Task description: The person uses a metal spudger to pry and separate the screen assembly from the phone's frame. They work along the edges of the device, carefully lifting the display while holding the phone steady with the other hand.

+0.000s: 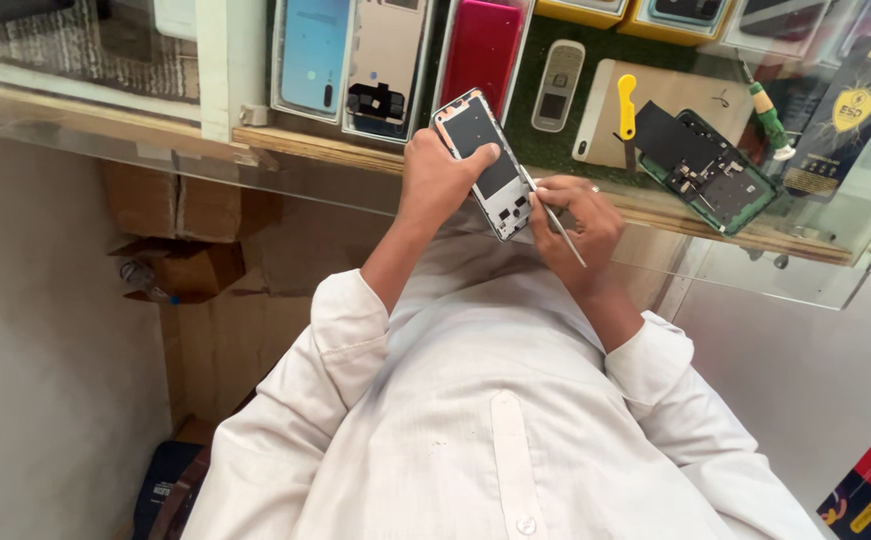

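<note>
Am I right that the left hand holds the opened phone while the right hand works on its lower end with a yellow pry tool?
Not quite. The left hand does hold the opened phone, but the right hand works at its lower end with thin metal tweezers. The yellow pry tool lies unused on the glass counter, as the head view shows.

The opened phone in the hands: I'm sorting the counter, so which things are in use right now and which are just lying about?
In use:
- opened phone, held by the left hand
- thin metal tool, held by the right hand

Lying about:
- second opened phone
- yellow pry tool
- green-handled screwdriver
- small keypad phone
- red back cover
</note>
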Tool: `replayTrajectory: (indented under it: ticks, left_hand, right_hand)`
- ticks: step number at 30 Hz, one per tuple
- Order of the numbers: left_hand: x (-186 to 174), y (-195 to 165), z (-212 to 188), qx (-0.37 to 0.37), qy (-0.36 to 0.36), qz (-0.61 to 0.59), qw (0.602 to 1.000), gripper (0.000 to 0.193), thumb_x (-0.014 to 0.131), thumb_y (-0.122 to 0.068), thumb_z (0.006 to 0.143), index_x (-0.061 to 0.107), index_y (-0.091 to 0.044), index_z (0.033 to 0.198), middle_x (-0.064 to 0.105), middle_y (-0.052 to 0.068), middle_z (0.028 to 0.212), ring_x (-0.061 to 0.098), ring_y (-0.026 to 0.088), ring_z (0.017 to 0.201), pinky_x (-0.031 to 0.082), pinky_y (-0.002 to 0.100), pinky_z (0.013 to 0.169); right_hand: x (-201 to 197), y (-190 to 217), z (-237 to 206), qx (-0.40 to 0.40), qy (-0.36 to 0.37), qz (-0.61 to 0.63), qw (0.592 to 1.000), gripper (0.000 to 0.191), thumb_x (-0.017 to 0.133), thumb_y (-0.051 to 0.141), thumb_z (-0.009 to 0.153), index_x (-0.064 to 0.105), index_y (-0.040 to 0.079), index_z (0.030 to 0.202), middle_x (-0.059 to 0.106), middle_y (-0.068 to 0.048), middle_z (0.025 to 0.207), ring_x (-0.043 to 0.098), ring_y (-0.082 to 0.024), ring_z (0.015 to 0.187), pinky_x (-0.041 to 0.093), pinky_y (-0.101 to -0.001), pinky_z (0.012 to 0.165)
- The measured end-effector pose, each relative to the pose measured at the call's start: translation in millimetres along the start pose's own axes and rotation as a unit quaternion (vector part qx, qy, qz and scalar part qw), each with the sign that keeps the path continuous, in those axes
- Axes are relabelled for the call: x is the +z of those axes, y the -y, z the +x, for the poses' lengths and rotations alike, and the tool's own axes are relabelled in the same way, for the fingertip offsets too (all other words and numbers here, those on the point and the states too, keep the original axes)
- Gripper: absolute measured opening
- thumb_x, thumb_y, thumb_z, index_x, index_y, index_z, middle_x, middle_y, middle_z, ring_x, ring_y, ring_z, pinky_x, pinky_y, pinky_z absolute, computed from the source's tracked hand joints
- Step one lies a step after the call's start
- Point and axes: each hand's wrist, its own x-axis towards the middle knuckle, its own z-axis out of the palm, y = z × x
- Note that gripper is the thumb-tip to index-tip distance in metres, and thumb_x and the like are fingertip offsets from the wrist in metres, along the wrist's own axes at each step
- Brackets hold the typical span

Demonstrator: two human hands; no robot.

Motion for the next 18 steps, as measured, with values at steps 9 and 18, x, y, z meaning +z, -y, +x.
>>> replayTrajectory:
  ticks: [9, 18]
  left_hand:
    - [3.2, 5.3, 3.2, 0.046, -0.004, 0.022, 0.999, 0.021, 0.085, -0.017, 0.075, 0.078, 0.001, 0.083, 0.079, 0.01, 0.075, 0.079, 0.015, 0.065, 0.063, 0.028, 0.058]
    - [4.7, 7.2, 0.8, 0.024, -0.011, 0.025, 0.999, 0.02, 0.084, -0.018, 0.074, 0.077, -0.001, 0.082, 0.08, 0.009, 0.075, 0.08, 0.016, 0.064, 0.063, 0.029, 0.06]
  right_hand:
    - [-5.5, 3.7, -2.7, -0.008, 0.002, 0.017, 1.0, 0.014, 0.08, -0.006, 0.088, 0.069, 0.0, 0.093, 0.076, -0.015, 0.104, 0.076, -0.026, 0.091, 0.058, -0.0336, 0.081]
    - [-32.1, 12.7, -33.3, 0.021, 0.004, 0.032, 0.999, 0.016, 0.077, -0.009, 0.089, 0.067, -0.001, 0.097, 0.075, -0.017, 0.106, 0.076, -0.028, 0.098, 0.06, -0.0343, 0.089]
